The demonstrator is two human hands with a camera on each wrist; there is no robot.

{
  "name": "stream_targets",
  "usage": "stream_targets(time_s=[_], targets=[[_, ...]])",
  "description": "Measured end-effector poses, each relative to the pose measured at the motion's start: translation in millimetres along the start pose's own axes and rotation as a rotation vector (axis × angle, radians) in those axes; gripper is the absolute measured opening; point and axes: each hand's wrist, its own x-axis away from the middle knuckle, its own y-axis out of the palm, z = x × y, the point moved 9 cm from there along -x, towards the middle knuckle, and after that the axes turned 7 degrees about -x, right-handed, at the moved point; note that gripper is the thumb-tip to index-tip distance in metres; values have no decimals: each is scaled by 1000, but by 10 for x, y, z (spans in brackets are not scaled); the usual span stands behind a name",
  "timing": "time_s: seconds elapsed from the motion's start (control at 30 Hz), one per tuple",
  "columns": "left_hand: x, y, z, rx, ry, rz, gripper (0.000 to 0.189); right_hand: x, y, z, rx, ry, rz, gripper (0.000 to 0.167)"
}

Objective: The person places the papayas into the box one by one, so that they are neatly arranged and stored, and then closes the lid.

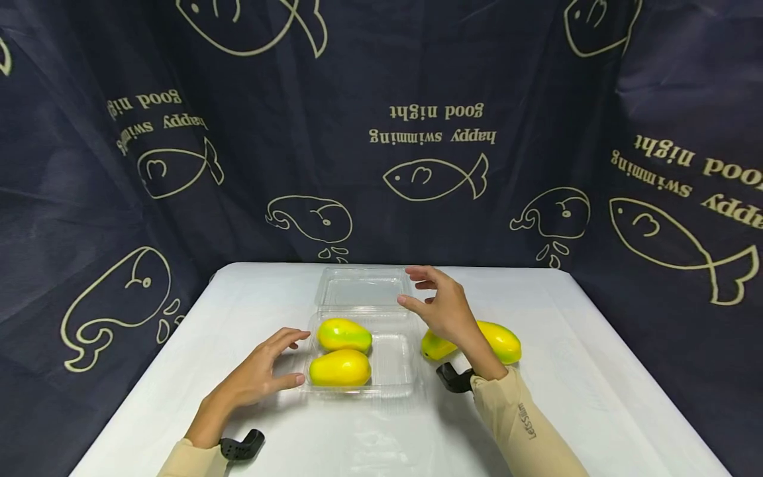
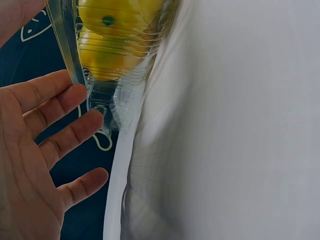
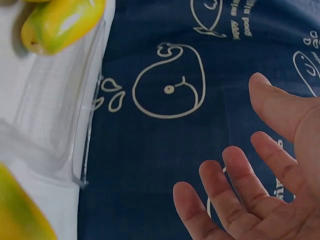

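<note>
Closest to you are your tan cloth sleeves [image 1: 527, 430], with a small black plastic piece [image 1: 242, 447] by each wrist. Your left hand [image 1: 262, 368] is spread, thumb and fingers apart. Just to its right is an open, see-through plastic box [image 1: 390, 361]. Your left fingertips come very close to the side of it, but you cannot tell if they touch. Inside, on the side by your left hand, lies a shiny yellow egg-shaped fruit [image 1: 340, 368], near your left thumb. A yellow-green egg-shaped fruit [image 1: 344, 335] lies right behind it, close to your left fingers.

More yellow fruit [image 1: 499, 341] lies outside the box, under your right wrist. It pokes out on both sides of your arm, which hides the middle, so you cannot count how many there are.

Your right hand [image 1: 444, 305] is spread too, with its fingers a little bent, up over the far right side of the box. To its left, the clear plastic lid [image 1: 363, 291] lies folded back, away from you. Under it all is a white table [image 1: 596, 411]. Past both hands hangs a dark blue cloth [image 1: 435, 232] with pale fish and whales drawn on it.
</note>
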Motion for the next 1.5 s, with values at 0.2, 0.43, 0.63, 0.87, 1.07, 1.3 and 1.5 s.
stream_targets(time_s=[0.2,0.43,0.63,0.87,1.07,1.3,1.5], targets=[[0,3,-19,-4,7,4,71,51,-168,95,39,-15,61,51],[-11,7,-22,2,-6,-9,72,84,-359,196,57,-12,104,51],[-14,6,-19,14,-19,-17,72,164,-531,305,102,4,135,52],[-20,-11,4,7,-12,-12,72,260,-704,470,159,1,180,52],[-10,-16,3,19,-12,5,72,338,-812,613,185,14,192,52],[-5,-7,-1,31,0,7,72,461,-931,778,216,38,208,53],[0,9,7,25,0,-14,72,577,-1023,908,244,54,221,55]])
